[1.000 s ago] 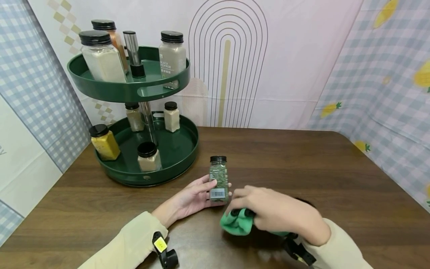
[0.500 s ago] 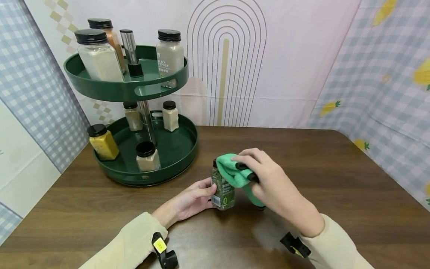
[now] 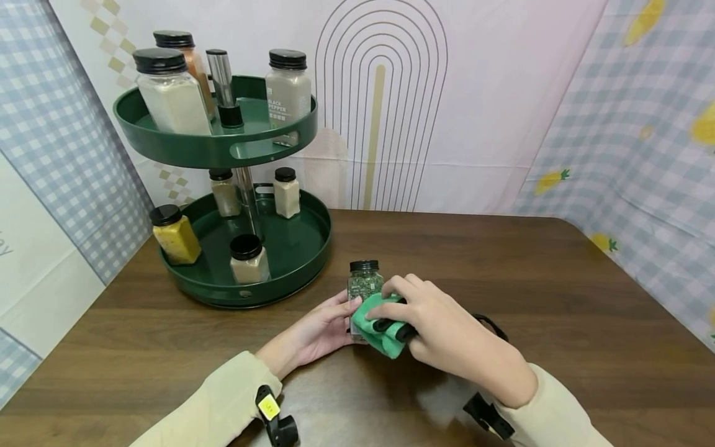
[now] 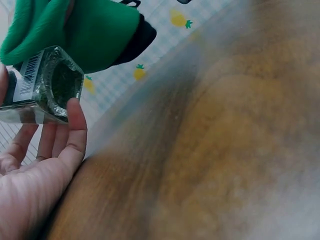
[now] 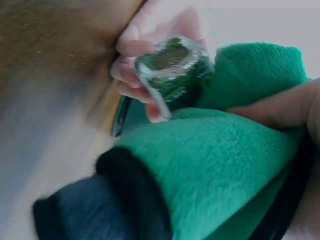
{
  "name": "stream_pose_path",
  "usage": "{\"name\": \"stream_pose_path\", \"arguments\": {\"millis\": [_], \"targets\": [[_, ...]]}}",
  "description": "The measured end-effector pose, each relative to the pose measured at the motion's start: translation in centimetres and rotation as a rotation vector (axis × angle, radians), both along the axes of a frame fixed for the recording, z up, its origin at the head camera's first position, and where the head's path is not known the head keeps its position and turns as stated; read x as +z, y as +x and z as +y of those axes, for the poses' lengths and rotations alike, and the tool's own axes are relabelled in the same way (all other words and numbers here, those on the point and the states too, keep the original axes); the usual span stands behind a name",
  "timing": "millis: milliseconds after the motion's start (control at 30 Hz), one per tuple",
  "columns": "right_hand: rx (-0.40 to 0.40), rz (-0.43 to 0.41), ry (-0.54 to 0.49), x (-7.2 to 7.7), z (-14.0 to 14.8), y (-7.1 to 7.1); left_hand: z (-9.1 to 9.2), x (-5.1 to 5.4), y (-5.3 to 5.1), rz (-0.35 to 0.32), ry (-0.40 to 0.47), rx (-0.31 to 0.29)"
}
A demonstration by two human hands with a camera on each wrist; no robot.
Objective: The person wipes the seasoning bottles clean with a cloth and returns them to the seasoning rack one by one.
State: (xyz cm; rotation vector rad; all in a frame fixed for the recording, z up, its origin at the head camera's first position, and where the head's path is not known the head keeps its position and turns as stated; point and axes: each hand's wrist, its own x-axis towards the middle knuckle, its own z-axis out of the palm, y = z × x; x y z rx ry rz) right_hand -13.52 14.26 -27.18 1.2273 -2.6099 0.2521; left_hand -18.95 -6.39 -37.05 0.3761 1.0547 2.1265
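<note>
My left hand (image 3: 313, 332) grips a clear spice jar of dried green herbs (image 3: 365, 284) upright by its lower part, black lid on top. In the left wrist view the glass base of the jar (image 4: 62, 85) faces the camera, a barcode label on its side. My right hand (image 3: 447, 332) holds a bunched green cloth (image 3: 381, 326) with black edging against the jar's right and lower front. That cloth hides much of the label. Soft folds of the cloth (image 5: 200, 160) fill the right wrist view, pinched by thumb and fingers.
A two-tier dark green turntable rack (image 3: 246, 292) stands at the left of the wooden table (image 3: 475, 267). Its upper tier bears large jars, including a black pepper jar (image 3: 287, 93); smaller ones, such as a yellow spice jar (image 3: 177, 239), stand on the lower tier.
The cloth rose from below the jar's right side to its top, then came down over its lower front. Half a second ago the jar was turned more sideways. The left hand stayed in place.
</note>
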Motion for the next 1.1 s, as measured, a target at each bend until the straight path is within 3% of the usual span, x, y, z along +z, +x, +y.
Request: {"name": "stream_pose_path", "arguments": {"millis": [367,467,567,733,933,1100], "targets": [[0.083,-0.137,0.141,1.1,0.5,1.0,0.1,-0.2,0.0,0.049,-0.018,-0.009],[0.047,-0.080,0.074,1.7,0.8,1.2,0.1,-0.1,0.0,0.043,-0.015,-0.003],[-0.042,0.059,-0.039,2.0,1.0,1.0,0.1,0.0,0.1,0.045,-0.021,-0.002],[-0.161,0.202,-0.114,1.3,0.6,0.4,0.2,0.1,0.1,0.071,-0.055,-0.015],[-0.167,0.188,-0.032,0.8,0.3,0.4,0.2,0.1,0.1,0.073,-0.048,-0.013],[-0.100,0.107,0.075,0.9,0.3,0.8,0.1,0.0,0.1,0.058,-0.036,-0.011]]}}
